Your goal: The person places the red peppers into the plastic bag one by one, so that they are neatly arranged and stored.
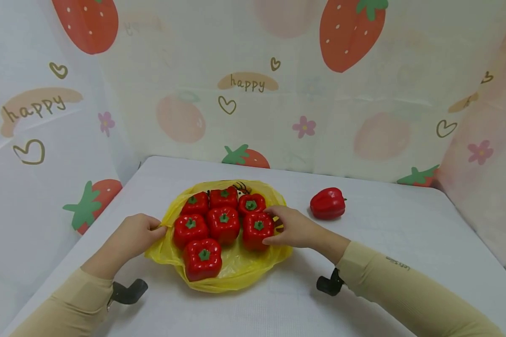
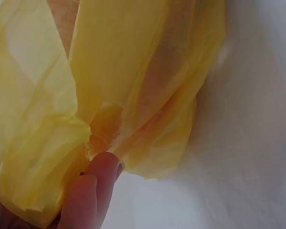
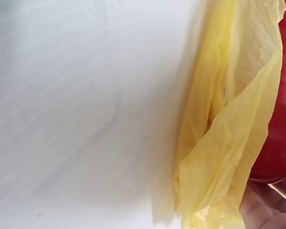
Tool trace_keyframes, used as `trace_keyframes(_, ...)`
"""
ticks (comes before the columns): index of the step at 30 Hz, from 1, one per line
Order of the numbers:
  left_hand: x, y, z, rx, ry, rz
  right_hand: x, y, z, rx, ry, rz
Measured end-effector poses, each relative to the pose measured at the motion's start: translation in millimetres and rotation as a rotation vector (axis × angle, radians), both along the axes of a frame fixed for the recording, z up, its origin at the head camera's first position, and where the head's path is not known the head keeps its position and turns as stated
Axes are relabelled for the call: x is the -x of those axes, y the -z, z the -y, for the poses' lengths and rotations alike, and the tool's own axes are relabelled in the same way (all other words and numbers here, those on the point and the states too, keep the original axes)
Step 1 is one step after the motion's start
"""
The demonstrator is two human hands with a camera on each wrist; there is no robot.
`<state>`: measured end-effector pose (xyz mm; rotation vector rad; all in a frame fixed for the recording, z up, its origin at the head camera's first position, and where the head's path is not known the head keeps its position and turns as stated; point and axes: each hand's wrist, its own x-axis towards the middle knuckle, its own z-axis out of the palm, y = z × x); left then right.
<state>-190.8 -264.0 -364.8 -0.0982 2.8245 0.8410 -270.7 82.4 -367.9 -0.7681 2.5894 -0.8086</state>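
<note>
A yellow plastic bag (image 1: pixel 240 269) lies spread open on the table, with several glossy red bell peppers (image 1: pixel 204 258) standing in it, green stems up. At its left edge my left hand (image 1: pixel 136 236) pinches the bag rim between thumb and fingers; the left wrist view shows the fingertips (image 2: pixel 102 176) on the thin yellow plastic (image 2: pixel 133 71). My right hand (image 1: pixel 293 228) reaches over the right rim and grips the rightmost bell pepper (image 1: pixel 258 225) from its right side. In the right wrist view that red pepper (image 3: pixel 276 148) sits against the fingers, partly behind the bag's folds (image 3: pixel 219 157).
One more red bell pepper (image 1: pixel 328 203) lies on its side outside the bag, beyond the right hand. The white table (image 1: pixel 405 224) is bordered at the back and sides by a strawberry-printed cloth (image 1: pixel 253 126). A black wrist mount (image 1: pixel 128 292) hangs under each forearm.
</note>
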Motion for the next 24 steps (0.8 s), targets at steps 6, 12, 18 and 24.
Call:
trace_keyframes(6,0.5,1.0,0.3,-0.003,0.003,-0.004,1.1,-0.9,1.7,0.013,0.003,0.011)
trace_keyframes(12,0.6,1.1,0.6,0.0,0.008,-0.01,2.1,-2.1,4.0,0.005,0.014,0.01)
trace_keyframes(18,0.1,1.1,0.7,0.0,0.009,-0.01,2.3,-3.7,5.4,-0.019,0.01,-0.001)
trace_keyframes(24,0.1,1.2,1.1,0.007,0.023,-0.032,3.0,-5.9,3.2,-0.009,-0.003,0.008)
